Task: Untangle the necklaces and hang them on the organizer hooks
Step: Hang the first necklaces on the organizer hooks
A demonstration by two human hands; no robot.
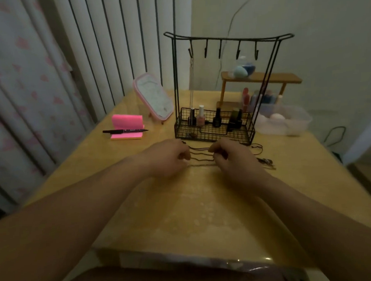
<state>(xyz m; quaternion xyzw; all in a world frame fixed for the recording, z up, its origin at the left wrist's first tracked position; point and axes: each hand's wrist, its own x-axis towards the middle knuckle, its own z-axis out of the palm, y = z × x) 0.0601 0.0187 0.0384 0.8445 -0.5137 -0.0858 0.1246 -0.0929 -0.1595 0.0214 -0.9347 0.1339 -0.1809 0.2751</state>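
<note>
Dark cord necklaces [201, 154] stretch in several strands between my two hands, just in front of the organizer. My left hand [167, 157] pinches the strands at their left end with curled fingers. My right hand [234, 156] pinches them at their right end. More cord [257, 146] and a small pendant [266, 162] lie on the table to the right of my right hand. The black wire organizer [229, 39] stands behind, with several hooks [221, 50] along its top bar; a pale thin chain [192, 76] hangs from the leftmost hook.
The organizer's basket [214, 134] holds nail polish bottles [200, 116]. A pink mirror [155, 97], pink sticky notes [127, 127] and a black marker [124, 131] sit to the left. A wooden shelf [260, 78] and a clear plastic box [285, 120] stand at the back right.
</note>
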